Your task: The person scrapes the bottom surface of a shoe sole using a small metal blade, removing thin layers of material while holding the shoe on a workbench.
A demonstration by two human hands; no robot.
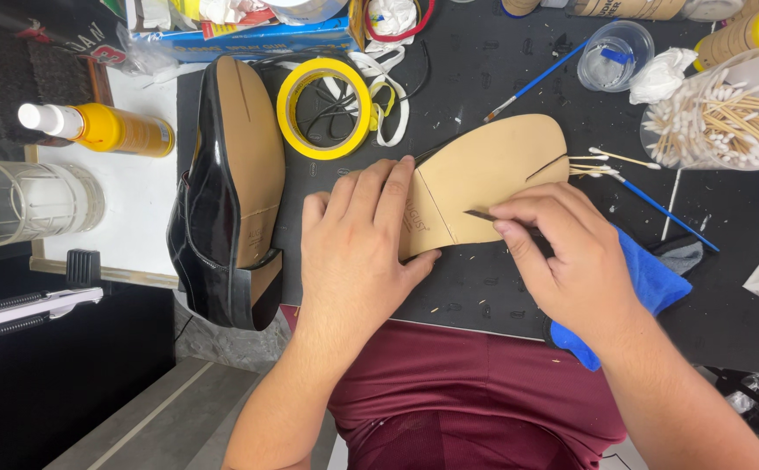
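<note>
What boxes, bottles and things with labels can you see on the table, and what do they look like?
Spray bottle: far left, lying down, orange-yellow, white cap.
Flat box: top edge, blue, long.
Cardboard tubes: top right, brown, printed.
Stamp on tan sole: beside left hand, small, dark.

Left hand point(357, 239) flat on tan sole point(484, 178), right hand point(571, 261) with blade point(481, 214).

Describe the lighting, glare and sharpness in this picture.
Head view: even overhead light, soft shadows under the left hand and right hand; bright glare streaks on the black shoe; the tan sole and cotton swabs are sharp; edges bend slightly.
</note>
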